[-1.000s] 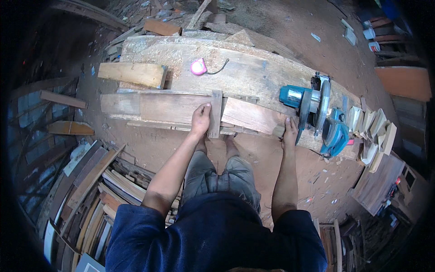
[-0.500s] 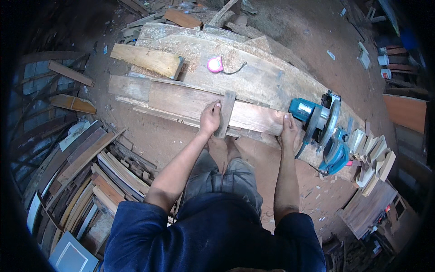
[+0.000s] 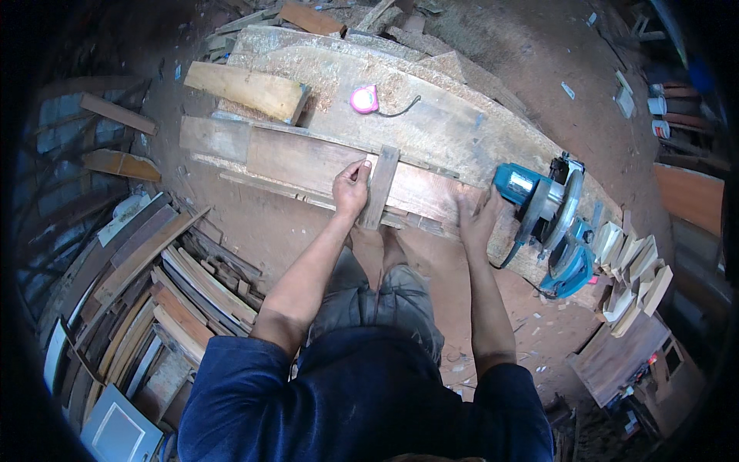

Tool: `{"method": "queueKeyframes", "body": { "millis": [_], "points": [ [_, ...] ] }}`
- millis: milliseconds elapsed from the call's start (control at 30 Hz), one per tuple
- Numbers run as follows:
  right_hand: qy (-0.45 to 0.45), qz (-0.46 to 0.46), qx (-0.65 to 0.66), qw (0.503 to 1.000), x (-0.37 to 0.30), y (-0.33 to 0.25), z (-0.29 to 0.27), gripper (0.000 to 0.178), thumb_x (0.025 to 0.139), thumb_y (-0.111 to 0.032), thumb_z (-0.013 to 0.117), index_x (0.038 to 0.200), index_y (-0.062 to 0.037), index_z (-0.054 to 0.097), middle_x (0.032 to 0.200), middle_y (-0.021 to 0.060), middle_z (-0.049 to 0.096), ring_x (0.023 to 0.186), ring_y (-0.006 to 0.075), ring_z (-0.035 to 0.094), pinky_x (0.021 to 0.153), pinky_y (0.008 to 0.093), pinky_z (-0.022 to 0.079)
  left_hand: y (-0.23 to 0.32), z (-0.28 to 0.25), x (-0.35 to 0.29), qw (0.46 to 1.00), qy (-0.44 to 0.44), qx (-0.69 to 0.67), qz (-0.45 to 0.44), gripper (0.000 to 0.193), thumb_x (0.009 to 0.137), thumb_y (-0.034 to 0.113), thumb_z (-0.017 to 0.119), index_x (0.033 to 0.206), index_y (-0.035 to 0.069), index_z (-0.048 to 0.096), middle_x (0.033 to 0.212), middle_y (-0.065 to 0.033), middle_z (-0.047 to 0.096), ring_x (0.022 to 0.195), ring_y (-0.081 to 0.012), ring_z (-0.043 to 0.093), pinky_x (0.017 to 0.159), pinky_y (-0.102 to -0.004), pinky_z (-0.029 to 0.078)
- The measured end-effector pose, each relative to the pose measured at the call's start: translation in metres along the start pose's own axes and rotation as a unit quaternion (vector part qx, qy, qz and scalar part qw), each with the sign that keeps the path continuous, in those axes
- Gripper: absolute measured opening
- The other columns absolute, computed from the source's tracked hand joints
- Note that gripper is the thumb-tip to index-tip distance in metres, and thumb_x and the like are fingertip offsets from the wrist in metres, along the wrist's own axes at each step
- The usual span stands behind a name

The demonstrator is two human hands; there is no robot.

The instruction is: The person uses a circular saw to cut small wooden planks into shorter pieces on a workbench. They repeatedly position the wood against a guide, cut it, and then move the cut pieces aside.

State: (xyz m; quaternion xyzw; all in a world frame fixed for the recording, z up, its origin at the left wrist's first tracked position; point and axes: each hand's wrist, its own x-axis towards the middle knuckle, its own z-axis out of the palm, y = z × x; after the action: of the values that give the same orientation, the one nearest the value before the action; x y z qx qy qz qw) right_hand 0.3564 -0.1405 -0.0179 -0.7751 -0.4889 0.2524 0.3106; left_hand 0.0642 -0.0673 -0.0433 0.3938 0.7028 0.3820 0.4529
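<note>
A long reddish wooden board (image 3: 300,162) lies along the near edge of a rough plank bench (image 3: 431,115). A short wooden strip (image 3: 381,187) lies crosswise over the board. My left hand (image 3: 351,189) pinches something small against the strip's left side; what it is, I cannot make out. My right hand (image 3: 477,219) rests flat with spread fingers on the board's right part, just left of a blue circular saw (image 3: 550,219).
A pink tape measure (image 3: 364,99) lies on the bench behind the board. A thick pale wood block (image 3: 246,90) sits at the bench's left end. Cut wood pieces (image 3: 631,269) are stacked right of the saw. Planks and offcuts (image 3: 154,285) pile up on the floor at left.
The view has shifted, so the bench sits lower and further right in the picture. My left hand stays at the cross strip; my right hand stays flat on the board near the saw.
</note>
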Motion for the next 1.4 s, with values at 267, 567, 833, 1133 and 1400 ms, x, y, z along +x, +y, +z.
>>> {"method": "queueKeyframes", "body": {
  "millis": [267,567,833,1133,1400],
  "points": [
    [-0.253,-0.309,-0.242,0.884,0.031,-0.097,0.032,0.123,0.062,-0.057,0.089,0.154,0.0034,0.034,0.155,0.0235,0.039,0.137,0.0422,0.041,0.115,0.0549,0.029,0.015,-0.001,0.0,0.996,-0.021,0.065,-0.057,0.031,0.099,0.028,0.071,0.113,0.002,0.077,0.1,-0.0092,0.079,0.088,-0.0115,0.068,0.084,-0.0272,0.053],
    [-0.311,-0.308,-0.252,0.863,0.048,-0.098,0.033,0.125,0.057,-0.054,0.09,0.155,0.0015,0.033,0.15,0.02,0.043,0.126,0.0378,0.05,0.107,0.0482,0.039,0.035,0.0,-0.001,0.993,-0.037,0.095,-0.057,0.037,0.096,0.038,0.072,0.113,0.006,0.078,0.091,-0.0115,0.077,0.079,-0.0146,0.067,0.076,-0.0312,0.054],
    [-0.34,-0.274,-0.231,0.87,0.053,-0.112,0.033,0.123,0.053,-0.052,0.09,0.152,0.0003,0.038,0.144,0.0193,0.048,0.126,0.037,0.052,0.106,0.0462,0.042,0.019,0.006,-0.003,0.99,-0.002,0.122,-0.077,0.034,0.096,0.042,0.069,0.114,0.015,0.079,0.091,-0.0117,0.076,0.078,-0.021,0.068,0.076,-0.0346,0.054],
    [-0.249,-0.275,-0.226,0.901,0.034,-0.093,0.03,0.114,0.066,-0.058,0.085,0.151,0.0025,0.039,0.154,0.0258,0.04,0.142,0.0409,0.04,0.119,0.0503,0.03,0.013,0.015,-0.002,0.992,0.027,0.12,0.005,0.029,0.097,0.037,0.067,0.108,0.013,0.079,0.092,-0.0133,0.076,0.083,-0.0239,0.072,0.077,-0.0364,0.055],
    [0.154,0.19,-0.036,0.969,-0.06,0.022,-0.003,0.082,0.097,-0.034,0.07,0.152,0.0131,0.034,0.156,0.0317,0.038,0.147,0.0415,0.034,0.124,0.0469,0.023,0.014,0.007,-0.003,0.989,0.028,0.123,0.078,0.028,0.099,0.034,0.066,0.109,0.011,0.078,0.092,-0.0153,0.075,0.079,-0.0263,0.072,0.073,-0.0368,0.055]
  ]
}}
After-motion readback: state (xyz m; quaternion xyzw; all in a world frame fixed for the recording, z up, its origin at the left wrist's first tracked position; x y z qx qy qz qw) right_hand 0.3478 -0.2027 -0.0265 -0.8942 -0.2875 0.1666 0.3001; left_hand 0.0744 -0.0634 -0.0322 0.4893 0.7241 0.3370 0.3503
